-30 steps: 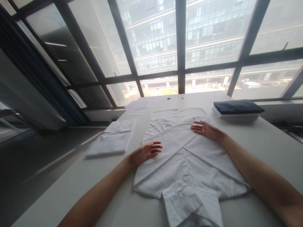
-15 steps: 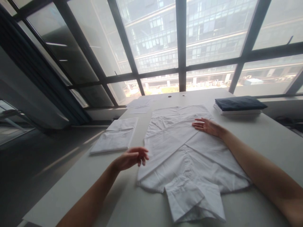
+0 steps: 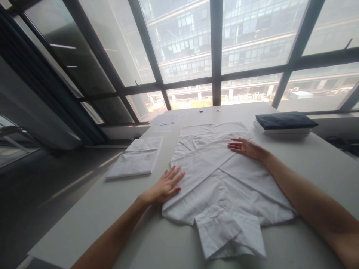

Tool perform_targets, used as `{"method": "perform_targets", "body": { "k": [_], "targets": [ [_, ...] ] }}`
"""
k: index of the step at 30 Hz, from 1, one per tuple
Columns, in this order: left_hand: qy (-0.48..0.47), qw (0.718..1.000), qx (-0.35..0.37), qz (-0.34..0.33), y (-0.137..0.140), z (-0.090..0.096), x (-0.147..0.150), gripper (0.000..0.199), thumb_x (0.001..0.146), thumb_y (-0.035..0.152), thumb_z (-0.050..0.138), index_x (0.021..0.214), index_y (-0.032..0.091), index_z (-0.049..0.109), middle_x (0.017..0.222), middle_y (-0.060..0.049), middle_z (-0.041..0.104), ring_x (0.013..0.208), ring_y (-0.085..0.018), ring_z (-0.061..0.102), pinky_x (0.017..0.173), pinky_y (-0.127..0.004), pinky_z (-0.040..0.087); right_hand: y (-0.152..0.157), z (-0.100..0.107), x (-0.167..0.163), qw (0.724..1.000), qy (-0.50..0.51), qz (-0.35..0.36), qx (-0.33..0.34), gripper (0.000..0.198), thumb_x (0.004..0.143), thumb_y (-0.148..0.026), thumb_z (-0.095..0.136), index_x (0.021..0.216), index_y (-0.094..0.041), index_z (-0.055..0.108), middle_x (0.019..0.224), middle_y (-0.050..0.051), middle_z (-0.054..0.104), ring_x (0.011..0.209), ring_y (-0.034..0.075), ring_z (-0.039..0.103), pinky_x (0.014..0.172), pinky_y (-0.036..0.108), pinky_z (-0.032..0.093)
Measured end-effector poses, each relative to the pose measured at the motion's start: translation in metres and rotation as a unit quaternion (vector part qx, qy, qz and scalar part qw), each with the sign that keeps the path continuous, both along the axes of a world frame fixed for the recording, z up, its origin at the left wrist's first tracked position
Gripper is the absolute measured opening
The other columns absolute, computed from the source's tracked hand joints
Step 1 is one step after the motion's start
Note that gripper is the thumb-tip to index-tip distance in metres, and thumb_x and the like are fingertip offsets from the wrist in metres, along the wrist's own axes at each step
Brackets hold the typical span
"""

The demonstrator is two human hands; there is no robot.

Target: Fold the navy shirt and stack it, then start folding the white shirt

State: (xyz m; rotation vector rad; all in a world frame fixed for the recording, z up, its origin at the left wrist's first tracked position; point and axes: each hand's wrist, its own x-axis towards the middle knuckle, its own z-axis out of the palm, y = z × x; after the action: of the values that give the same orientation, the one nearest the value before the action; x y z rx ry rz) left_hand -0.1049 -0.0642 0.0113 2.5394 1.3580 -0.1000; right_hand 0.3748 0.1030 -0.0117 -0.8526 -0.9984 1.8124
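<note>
A white shirt (image 3: 204, 160) lies spread on the white table, its collar end nearest me and one sleeve folded diagonally across the body. My left hand (image 3: 166, 185) rests palm down on the shirt's left edge, fingers spread. Higher up on the right, my right hand (image 3: 245, 147) lies on the shirt with its fingers stretched toward the left, near the end of the folded sleeve. Neither hand grips the cloth. The shirt's collar (image 3: 230, 235) points toward me, with its flaps overlapping.
A folded white garment (image 3: 134, 158) lies on the table (image 3: 92, 213) at the left. Paper sheets (image 3: 165, 119) are behind it. At the back right, a dark folded cloth (image 3: 286, 120) tops a white stack. Large windows (image 3: 182, 45) stand beyond the table.
My left hand has come down from just off the shirt's left edge onto the cloth, and its curled fingers have spread. My right hand has stayed in place.
</note>
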Motion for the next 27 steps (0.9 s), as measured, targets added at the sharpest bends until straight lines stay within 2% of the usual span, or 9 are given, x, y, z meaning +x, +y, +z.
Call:
{"method": "perform_targets", "body": {
  "k": [4, 6, 15, 19, 21, 23, 25, 27],
  "targets": [
    [-0.029, 0.992, -0.107, -0.052, -0.003, 0.025, -0.016, 0.108, 0.08, 0.076, 0.072, 0.166, 0.035, 0.023, 0.174, -0.009, 0.004, 0.158, -0.041, 0.0, 0.126, -0.059, 0.01, 0.001, -0.002, 0.001, 1.0, -0.002, 0.004, 0.01, 0.027, 0.106, -0.026, 0.045, 0.119, -0.016, 0.066, 0.118, 0.016, 0.077, 0.119, 0.023, 0.071, 0.117, 0.047, 0.046],
    [-0.069, 0.987, -0.131, -0.054, -0.004, 0.031, -0.023, 0.116, 0.071, 0.075, 0.081, 0.165, 0.036, 0.026, 0.174, -0.01, 0.005, 0.158, -0.043, 0.002, 0.126, -0.06, 0.011, 0.003, -0.004, 0.002, 1.0, 0.001, 0.008, 0.015, 0.026, 0.105, -0.027, 0.048, 0.12, -0.016, 0.066, 0.118, 0.016, 0.077, 0.121, 0.024, 0.07, 0.117, 0.048, 0.046],
    [-0.118, 0.978, -0.168, -0.027, -0.005, 0.031, -0.023, 0.121, 0.063, 0.064, 0.092, 0.163, 0.037, 0.031, 0.174, -0.012, 0.006, 0.156, -0.047, -0.002, 0.123, -0.067, 0.007, 0.007, -0.008, 0.005, 1.0, 0.002, 0.012, 0.017, 0.025, 0.102, -0.026, 0.053, 0.123, -0.018, 0.065, 0.119, 0.015, 0.076, 0.125, 0.026, 0.067, 0.115, 0.052, 0.048],
    [-0.134, 0.976, -0.173, -0.024, -0.007, 0.036, -0.028, 0.122, 0.059, 0.061, 0.095, 0.162, 0.035, 0.035, 0.173, -0.014, 0.01, 0.156, -0.047, 0.001, 0.123, -0.067, 0.012, 0.004, -0.004, 0.003, 1.0, 0.001, 0.008, 0.014, 0.024, 0.102, -0.025, 0.052, 0.121, -0.017, 0.065, 0.118, 0.016, 0.076, 0.124, 0.026, 0.068, 0.116, 0.051, 0.047],
    [-0.158, 0.974, -0.161, -0.031, -0.007, 0.042, -0.027, 0.112, 0.063, 0.058, 0.094, 0.159, 0.034, 0.043, 0.172, -0.013, 0.017, 0.157, -0.045, 0.009, 0.124, -0.063, 0.018, 0.003, -0.003, 0.003, 1.0, -0.002, 0.004, 0.012, 0.023, 0.103, -0.025, 0.052, 0.12, -0.017, 0.065, 0.118, 0.016, 0.076, 0.123, 0.026, 0.068, 0.116, 0.051, 0.047],
    [-0.215, 0.97, -0.111, -0.022, -0.006, 0.046, -0.022, 0.084, 0.08, 0.055, 0.084, 0.154, 0.031, 0.052, 0.167, -0.012, 0.034, 0.155, -0.039, 0.027, 0.124, -0.057, 0.025, 0.002, -0.002, 0.002, 1.0, -0.003, 0.003, 0.012, 0.023, 0.103, -0.025, 0.052, 0.12, -0.017, 0.065, 0.117, 0.016, 0.076, 0.123, 0.026, 0.069, 0.116, 0.051, 0.047],
    [-0.288, 0.957, -0.018, 0.022, -0.004, 0.045, -0.013, 0.054, 0.098, 0.048, 0.066, 0.147, 0.027, 0.06, 0.155, -0.012, 0.053, 0.146, -0.032, 0.046, 0.123, -0.05, 0.033, 0.001, -0.002, 0.002, 1.0, -0.003, 0.004, 0.012, 0.023, 0.102, -0.026, 0.053, 0.12, -0.017, 0.065, 0.118, 0.016, 0.077, 0.123, 0.026, 0.069, 0.116, 0.05, 0.047],
    [-0.333, 0.936, 0.082, 0.08, 0.0, 0.036, -0.003, 0.044, 0.106, 0.042, 0.05, 0.142, 0.023, 0.064, 0.144, -0.012, 0.064, 0.138, -0.028, 0.056, 0.12, -0.047, 0.038, 0.002, -0.003, 0.002, 1.0, -0.002, 0.004, 0.015, 0.024, 0.102, -0.025, 0.054, 0.121, -0.017, 0.065, 0.118, 0.016, 0.077, 0.123, 0.026, 0.069, 0.115, 0.05, 0.048]
  ]
}}
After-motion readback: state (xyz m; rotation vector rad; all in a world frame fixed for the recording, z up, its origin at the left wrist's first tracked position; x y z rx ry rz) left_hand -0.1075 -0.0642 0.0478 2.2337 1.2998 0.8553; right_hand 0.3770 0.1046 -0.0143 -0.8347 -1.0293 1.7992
